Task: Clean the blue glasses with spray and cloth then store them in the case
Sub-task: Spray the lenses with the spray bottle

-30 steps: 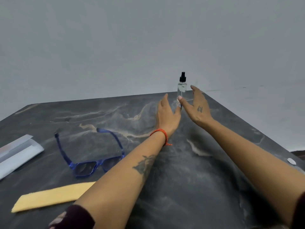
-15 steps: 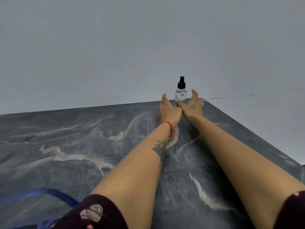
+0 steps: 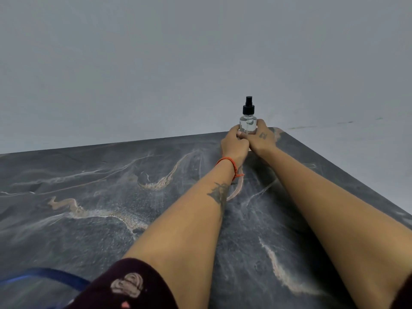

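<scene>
While the blue glasses (image 3: pixel 51 278) show only as a blurred arm at the lower left edge beside a maroon sleeve (image 3: pixel 124 286), both hands grip the spray bottle (image 3: pixel 248 121) at the far desk (image 3: pixel 89 197) corner: left hand (image 3: pixel 234 144) and right hand (image 3: pixel 262 139) curl round its clear, black-capped, upright body.

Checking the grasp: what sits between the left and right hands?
In the head view, the spray bottle stands between the left hand and right hand, gripped from both sides.

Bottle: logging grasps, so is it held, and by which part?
Yes: both the left hand and right hand grip the bottle round its lower body.
</scene>
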`<act>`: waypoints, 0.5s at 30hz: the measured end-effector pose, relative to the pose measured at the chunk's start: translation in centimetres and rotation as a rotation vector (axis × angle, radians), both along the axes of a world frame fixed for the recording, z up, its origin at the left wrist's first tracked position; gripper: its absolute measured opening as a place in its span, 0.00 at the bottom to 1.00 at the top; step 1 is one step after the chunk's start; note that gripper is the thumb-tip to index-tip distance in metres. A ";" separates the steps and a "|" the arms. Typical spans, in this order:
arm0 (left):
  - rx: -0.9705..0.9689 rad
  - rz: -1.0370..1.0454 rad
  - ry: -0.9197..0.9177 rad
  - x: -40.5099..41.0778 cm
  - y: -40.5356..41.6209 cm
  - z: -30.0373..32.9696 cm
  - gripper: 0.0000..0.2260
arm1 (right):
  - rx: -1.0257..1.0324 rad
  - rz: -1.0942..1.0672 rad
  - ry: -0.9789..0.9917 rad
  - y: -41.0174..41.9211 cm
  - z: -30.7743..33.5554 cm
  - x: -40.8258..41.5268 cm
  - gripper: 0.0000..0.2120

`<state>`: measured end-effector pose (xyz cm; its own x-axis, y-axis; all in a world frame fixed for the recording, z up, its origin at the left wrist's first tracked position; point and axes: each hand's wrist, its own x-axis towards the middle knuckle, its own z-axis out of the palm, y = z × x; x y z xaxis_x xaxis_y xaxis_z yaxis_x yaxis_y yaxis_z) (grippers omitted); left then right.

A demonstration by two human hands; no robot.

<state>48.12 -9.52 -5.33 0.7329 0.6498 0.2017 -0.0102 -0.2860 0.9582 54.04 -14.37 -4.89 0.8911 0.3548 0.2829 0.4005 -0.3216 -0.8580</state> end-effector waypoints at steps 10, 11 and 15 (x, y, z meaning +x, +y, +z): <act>0.063 0.041 -0.034 -6.7 -4.6 1.4 0.22 | 0.033 0.054 -0.015 -5.2 1.5 -5.7 0.22; 0.074 0.035 -0.031 -7.6 -5.1 1.5 0.22 | 0.039 0.057 -0.017 -5.8 1.5 -6.5 0.22; 0.107 0.045 -0.070 -11.3 -7.4 1.5 0.19 | 0.070 0.062 -0.022 -8.0 1.9 -10.0 0.21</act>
